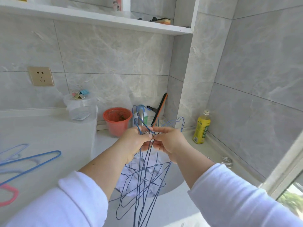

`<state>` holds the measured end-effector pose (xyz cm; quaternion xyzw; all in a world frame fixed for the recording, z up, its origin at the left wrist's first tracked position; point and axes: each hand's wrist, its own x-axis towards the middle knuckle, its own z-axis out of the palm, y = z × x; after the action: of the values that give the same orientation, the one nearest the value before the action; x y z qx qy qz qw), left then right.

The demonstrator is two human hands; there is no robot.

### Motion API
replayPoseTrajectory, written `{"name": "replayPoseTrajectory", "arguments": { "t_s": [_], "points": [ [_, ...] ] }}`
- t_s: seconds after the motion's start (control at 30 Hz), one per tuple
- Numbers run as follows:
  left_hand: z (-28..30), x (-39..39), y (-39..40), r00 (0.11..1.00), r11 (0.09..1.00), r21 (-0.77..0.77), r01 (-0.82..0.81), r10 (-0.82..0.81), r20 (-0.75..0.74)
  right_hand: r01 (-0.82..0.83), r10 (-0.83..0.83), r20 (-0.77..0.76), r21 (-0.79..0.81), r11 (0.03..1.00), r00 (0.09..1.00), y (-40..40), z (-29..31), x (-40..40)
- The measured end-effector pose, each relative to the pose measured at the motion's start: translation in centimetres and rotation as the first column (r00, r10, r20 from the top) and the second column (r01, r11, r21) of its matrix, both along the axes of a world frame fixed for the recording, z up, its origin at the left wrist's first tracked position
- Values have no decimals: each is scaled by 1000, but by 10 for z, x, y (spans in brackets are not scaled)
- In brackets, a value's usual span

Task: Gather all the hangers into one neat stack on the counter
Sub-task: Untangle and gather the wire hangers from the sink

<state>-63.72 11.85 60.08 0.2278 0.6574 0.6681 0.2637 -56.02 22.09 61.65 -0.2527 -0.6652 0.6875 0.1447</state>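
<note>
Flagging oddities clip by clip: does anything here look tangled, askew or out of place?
Yes. The blue wire hangers pinched by the left hand and right hand are tangled, hooks and frames crossing at odd angles over the sink. Loose hangers lie splayed, not stacked, on the counter.

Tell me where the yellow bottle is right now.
In the head view the yellow bottle stands upright on the right, on the ledge against the tiled wall, right of the hands and the bunch of blue hangers.

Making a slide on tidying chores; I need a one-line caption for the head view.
Both hands grip a tangled bunch of blue wire hangers above the sink; more hangers lie on the counter.
</note>
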Motion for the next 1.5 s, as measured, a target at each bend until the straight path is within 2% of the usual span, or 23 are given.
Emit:
{"name": "replayPoseTrajectory", "arguments": {
  "t_s": [0.13,0.2,0.3,0.37,0.53,0.67,0.8,0.87,0.93,1.0,1.1,1.2,1.33,1.5],
  "points": [
    [-4,-5,1,999,999,-50,-1,-2,-44,49,-49,8,-34,998,999,-3,-3,-4],
    [-5,-8,1,999,998,-55,6,-8,-49,11,-13,-20,-80,997,1000,-5,-6,-5],
    [-6,-12,-3,999,999,-15,32,-32,24,-99,79,-122,-171,980,989,-10,-8,-7],
    [-7,-13,-5,998,999,-20,39,-38,58,-111,93,-136,-134,985,986,-13,-9,-10],
    [-10,-15,-5,988,999,32,-1,-4,157,-56,59,-37,77,995,998,-19,-10,-17],
    [-11,-15,-3,972,995,73,-71,52,227,-47,46,10,162,986,999,-22,-7,-18],
    [-5,-21,-2,945,975,87,-202,171,280,72,-106,89,329,941,990,-14,-13,-15],
    [-3,-24,-4,934,968,78,-236,204,293,138,-171,78,316,939,982,-9,-16,-12],
    [-4,-24,-4,939,974,58,-221,196,282,178,-189,42,190,966,981,-7,-15,-9],
    [-5,-21,-1,955,986,42,-163,147,259,171,-175,25,127,977,984,-6,-12,-8],
    [-5,-14,4,968,993,85,-78,55,247,117,-123,34,135,984,992,-9,-10,-8],
    [-5,-14,7,967,992,90,-93,69,243,64,-71,43,143,988,997,-14,-8,-8],
    [-5,-19,6,964,992,61,-106,88,251,57,-66,37,209,976,997,-16,-8,-6],
    [-5,-24,8,977,987,-84,-140,152,152,52,-102,94,431,901,990,-18,-12,-7]
  ]
}}
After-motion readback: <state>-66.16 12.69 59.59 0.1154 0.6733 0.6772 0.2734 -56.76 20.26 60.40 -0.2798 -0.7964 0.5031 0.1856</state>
